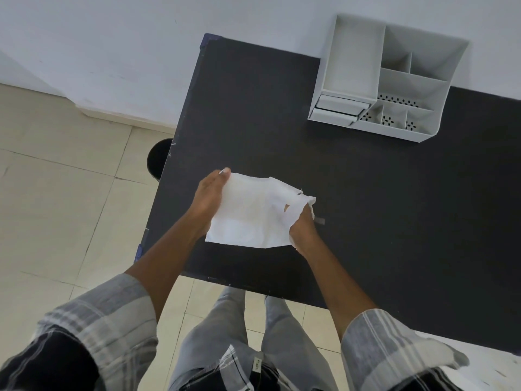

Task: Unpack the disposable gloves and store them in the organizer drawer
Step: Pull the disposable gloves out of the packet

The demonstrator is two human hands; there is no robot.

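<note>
A white, flat plastic packet of disposable gloves [251, 213] is held just above the black table [380, 193], near its front left. My left hand [210, 198] grips the packet's left edge, fingers along its side. My right hand [303, 228] pinches the torn right end, where ragged flaps stick up. The gloves themselves are hidden inside the packet. The white organizer [386, 80] stands at the table's far right edge against the wall, with two small drawers [338, 108] at its lower left, both pushed in.
The organizer has several open compartments, some with perforated floors. A small grey scrap [320, 220] lies on the table beside my right hand. A black round bin [158, 159] stands on the tiled floor left of the table. The white wall runs behind.
</note>
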